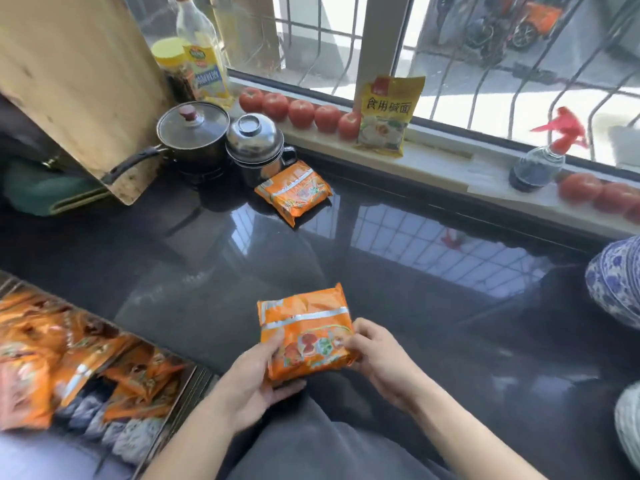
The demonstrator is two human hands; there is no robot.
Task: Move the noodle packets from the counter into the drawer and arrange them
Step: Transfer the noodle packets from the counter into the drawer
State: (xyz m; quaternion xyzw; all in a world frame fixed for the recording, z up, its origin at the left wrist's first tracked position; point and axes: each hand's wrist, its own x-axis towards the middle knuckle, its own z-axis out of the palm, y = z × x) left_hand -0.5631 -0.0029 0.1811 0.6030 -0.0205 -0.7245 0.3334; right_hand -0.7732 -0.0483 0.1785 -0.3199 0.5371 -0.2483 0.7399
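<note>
Both our hands hold one orange noodle packet [304,336] above the near edge of the dark counter [398,271].

Our left hand [258,379] cups the packet from below and the left, thumb pressed on its face and fingers curled under it; our right hand [375,353] pinches its right edge with bent fingers. A second noodle packet [293,191] lies flat farther back on the counter, just beside a steel mug [258,150] and near a lidded pot [192,133]. At lower left the open drawer [194,382] holds a loose heap of orange packets [69,355]. Tomatoes [301,112] line the windowsill [436,161].
</note>
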